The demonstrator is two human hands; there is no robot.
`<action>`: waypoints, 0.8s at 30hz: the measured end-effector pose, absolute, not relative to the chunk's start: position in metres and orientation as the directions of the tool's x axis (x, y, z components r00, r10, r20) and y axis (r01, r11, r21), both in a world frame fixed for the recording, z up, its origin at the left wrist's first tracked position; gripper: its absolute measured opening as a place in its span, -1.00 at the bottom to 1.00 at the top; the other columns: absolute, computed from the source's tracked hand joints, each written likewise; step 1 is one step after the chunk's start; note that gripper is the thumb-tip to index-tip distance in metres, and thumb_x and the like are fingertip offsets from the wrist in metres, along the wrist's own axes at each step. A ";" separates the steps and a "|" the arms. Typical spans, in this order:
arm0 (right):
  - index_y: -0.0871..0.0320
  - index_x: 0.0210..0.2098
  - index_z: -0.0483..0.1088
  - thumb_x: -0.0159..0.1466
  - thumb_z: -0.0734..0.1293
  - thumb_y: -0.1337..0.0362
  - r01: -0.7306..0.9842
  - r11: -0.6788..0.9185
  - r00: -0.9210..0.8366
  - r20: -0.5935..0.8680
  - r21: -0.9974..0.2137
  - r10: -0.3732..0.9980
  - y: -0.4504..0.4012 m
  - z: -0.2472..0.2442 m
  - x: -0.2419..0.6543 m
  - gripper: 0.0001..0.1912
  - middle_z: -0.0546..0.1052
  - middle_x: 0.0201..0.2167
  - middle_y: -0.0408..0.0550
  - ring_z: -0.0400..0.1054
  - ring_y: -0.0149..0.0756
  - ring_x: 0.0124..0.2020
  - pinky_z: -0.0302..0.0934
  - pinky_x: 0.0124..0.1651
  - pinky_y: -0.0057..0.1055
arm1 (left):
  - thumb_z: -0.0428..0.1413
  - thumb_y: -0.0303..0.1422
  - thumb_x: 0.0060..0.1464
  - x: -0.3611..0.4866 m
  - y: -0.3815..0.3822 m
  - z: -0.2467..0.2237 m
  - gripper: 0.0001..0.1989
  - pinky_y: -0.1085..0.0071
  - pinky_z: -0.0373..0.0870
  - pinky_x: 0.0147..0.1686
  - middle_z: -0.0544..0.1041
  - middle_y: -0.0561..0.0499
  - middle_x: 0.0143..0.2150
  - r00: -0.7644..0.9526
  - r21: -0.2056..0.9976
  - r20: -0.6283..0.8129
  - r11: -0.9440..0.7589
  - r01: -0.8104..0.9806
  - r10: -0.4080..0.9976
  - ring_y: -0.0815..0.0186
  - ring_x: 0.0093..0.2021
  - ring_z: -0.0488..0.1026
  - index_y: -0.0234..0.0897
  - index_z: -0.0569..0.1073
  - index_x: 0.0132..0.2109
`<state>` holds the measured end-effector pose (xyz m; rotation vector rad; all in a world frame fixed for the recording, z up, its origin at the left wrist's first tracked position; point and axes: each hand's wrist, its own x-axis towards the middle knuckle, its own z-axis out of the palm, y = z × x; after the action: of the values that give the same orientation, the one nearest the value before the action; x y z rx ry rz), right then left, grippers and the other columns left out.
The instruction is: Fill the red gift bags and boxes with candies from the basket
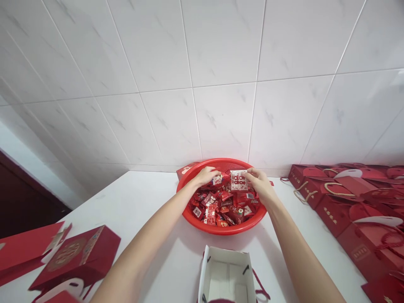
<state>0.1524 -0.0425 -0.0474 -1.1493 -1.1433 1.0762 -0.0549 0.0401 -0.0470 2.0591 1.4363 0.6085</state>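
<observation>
A red plastic basket (221, 230) heaped with small red wrapped candies (229, 210) stands against the tiled wall. My right hand (259, 185) pinches the edge of a white square packet (239, 180) with red printed characters, held over the right side of the pile. Inside the basket's left part, my left hand (208, 176) has its fingers closed on a small white-and-red packet (217, 179); the fingers hide part of it. In front of the basket sits an open box (227, 269), its white inside showing, with a dark red cord at its right.
Rows of red gift boxes (350, 202) with rope handles fill the right side of the white table (151, 198). More red boxes (78, 252) lie at the left front. A red packet (186, 169) shows behind the basket's left rim.
</observation>
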 end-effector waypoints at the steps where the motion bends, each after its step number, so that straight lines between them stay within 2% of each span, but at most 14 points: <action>1: 0.11 -0.47 0.28 -0.02 0.44 -0.02 -0.046 0.109 0.118 0.103 -0.993 0.988 -0.042 -0.047 0.152 -0.62 0.43 -0.50 -0.17 0.27 -0.39 -0.48 0.18 -0.43 -0.45 | -0.03 -0.12 0.05 -0.055 0.040 -0.044 -0.68 0.33 0.36 -0.21 0.52 0.00 -0.35 0.333 0.710 0.076 -0.285 0.643 0.940 0.19 -0.25 0.45 -0.26 0.43 -0.40; 4: 0.12 -0.46 0.32 -0.02 0.44 0.01 -0.076 0.115 0.122 0.105 -0.991 0.987 -0.042 -0.048 0.153 -0.65 0.45 -0.50 -0.15 0.28 -0.39 -0.50 0.19 -0.43 -0.45 | -0.07 -0.07 0.04 -0.052 0.037 -0.040 -0.65 0.37 0.35 -0.23 0.50 0.00 -0.37 0.358 0.809 0.110 -0.293 0.510 0.927 0.24 -0.27 0.41 -0.25 0.37 -0.44; 8: 0.14 -0.42 0.40 -0.02 0.46 -0.03 -0.096 0.112 0.136 0.098 -0.989 0.986 -0.040 -0.049 0.155 -0.62 0.52 -0.48 -0.08 0.35 -0.29 -0.46 0.25 -0.41 -0.39 | -0.01 -0.03 -0.01 -0.049 0.034 -0.040 -0.64 0.37 0.33 -0.24 0.49 0.01 -0.40 0.386 0.867 0.102 -0.273 0.417 0.917 0.25 -0.28 0.38 -0.25 0.33 -0.47; 13: 0.19 -0.42 0.48 -0.02 0.47 -0.07 -0.039 0.152 0.079 0.148 -0.988 0.986 -0.039 -0.052 0.156 -0.58 0.58 -0.42 -0.02 0.41 -0.24 -0.39 0.29 -0.31 -0.35 | 0.04 -0.01 -0.02 -0.048 0.031 -0.040 -0.62 0.34 0.30 -0.18 0.49 0.04 -0.38 0.405 0.878 0.082 -0.259 0.403 0.911 0.24 -0.26 0.35 -0.26 0.38 -0.46; 16: 0.18 -0.42 0.49 -0.01 0.47 -0.06 -0.029 0.131 0.015 0.131 -0.991 0.991 -0.039 -0.053 0.156 -0.59 0.59 -0.40 -0.02 0.42 -0.24 -0.39 0.29 -0.30 -0.34 | 0.08 -0.02 -0.04 -0.048 0.031 -0.039 -0.63 0.34 0.29 -0.15 0.51 0.04 -0.37 0.437 0.884 0.067 -0.257 0.391 0.897 0.24 -0.25 0.37 -0.27 0.42 -0.44; 21: 0.16 -0.44 0.45 0.00 0.47 -0.02 -0.034 0.128 -0.002 0.128 -0.991 0.992 -0.042 -0.050 0.155 -0.64 0.55 -0.46 -0.10 0.39 -0.31 -0.43 0.26 -0.33 -0.39 | -0.03 -0.05 0.08 -0.048 0.031 -0.041 -0.63 0.32 0.34 -0.13 0.50 0.05 -0.41 0.406 0.923 0.048 -0.195 0.331 0.913 0.24 -0.27 0.41 -0.27 0.41 -0.38; 24: 0.16 -0.47 0.44 -0.01 0.49 -0.02 -0.052 0.110 -0.032 0.112 -0.993 0.993 -0.043 -0.048 0.155 -0.63 0.52 -0.49 -0.14 0.36 -0.35 -0.46 0.23 -0.35 -0.41 | -0.07 -0.06 0.11 -0.048 0.030 -0.040 -0.63 0.30 0.36 -0.07 0.54 0.03 -0.35 0.374 0.914 0.055 -0.198 0.354 0.926 0.19 -0.20 0.44 -0.27 0.42 -0.35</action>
<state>0.1547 -0.0430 -0.0485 -1.0741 -1.2483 1.1751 -0.0481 0.0297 -0.0403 1.7445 1.1315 0.8064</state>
